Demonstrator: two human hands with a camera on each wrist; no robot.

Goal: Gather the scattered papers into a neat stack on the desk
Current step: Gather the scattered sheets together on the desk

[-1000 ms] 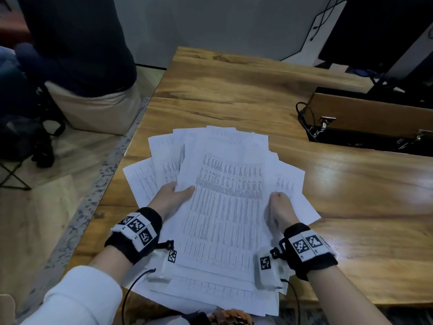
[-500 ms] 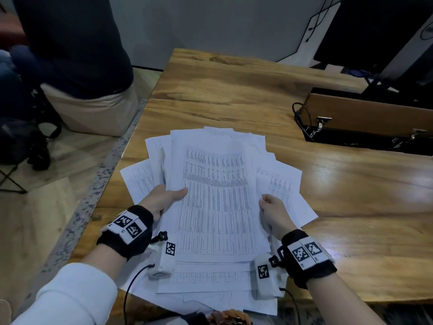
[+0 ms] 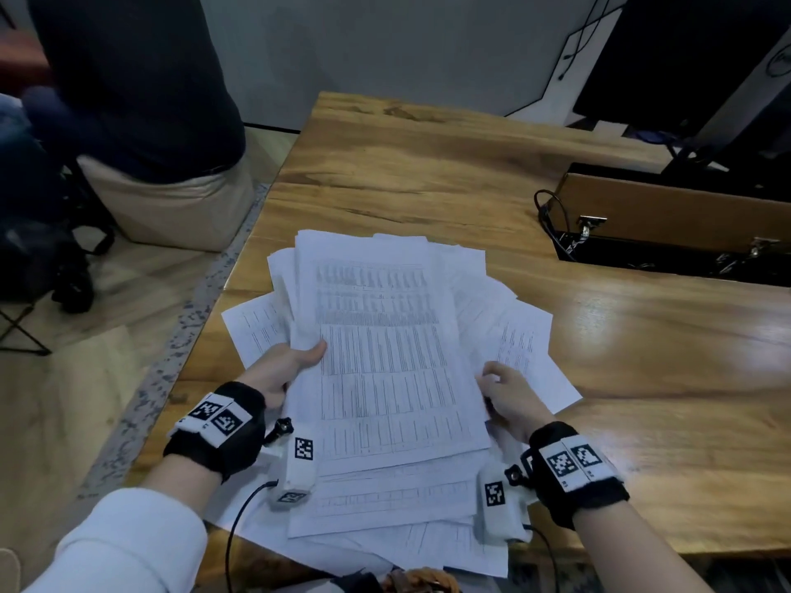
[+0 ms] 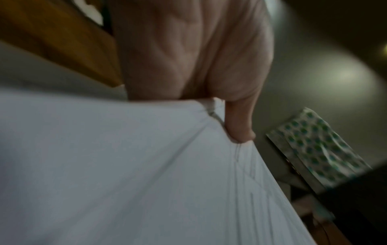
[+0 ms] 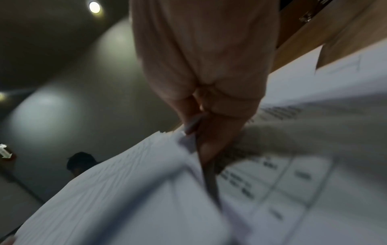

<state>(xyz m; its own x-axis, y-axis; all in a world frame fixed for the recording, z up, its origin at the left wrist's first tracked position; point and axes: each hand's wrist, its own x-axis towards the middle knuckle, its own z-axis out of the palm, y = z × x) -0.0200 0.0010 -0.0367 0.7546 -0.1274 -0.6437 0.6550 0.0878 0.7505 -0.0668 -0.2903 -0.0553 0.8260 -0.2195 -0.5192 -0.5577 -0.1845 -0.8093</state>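
Note:
A loose sheaf of white printed papers (image 3: 385, 357) lies fanned out near the front edge of the wooden desk (image 3: 428, 173). My left hand (image 3: 291, 365) grips the sheaf's left edge, thumb on top of the uppermost sheet. In the left wrist view the thumb (image 4: 238, 126) presses down on the paper edges (image 4: 146, 165). My right hand (image 3: 505, 391) pinches the right edge of the upper sheets. The right wrist view shows its fingers (image 5: 211, 137) round several sheets (image 5: 130, 190), with more printed pages (image 5: 293, 174) lying under them. Stray sheets (image 3: 526, 340) stick out at both sides and the bottom.
A brown box (image 3: 676, 211) with metal latches and a black cable (image 3: 552, 216) sits at the desk's right, dark monitors (image 3: 693, 62) behind it. A seated person in dark clothes (image 3: 141, 79) is off the desk's left side. Bare wood stretches beyond the papers.
The top sheets have swung from a tilt to nearly square with me and shifted left. Both hands have drawn inward along the pile's sides, narrowing the fan.

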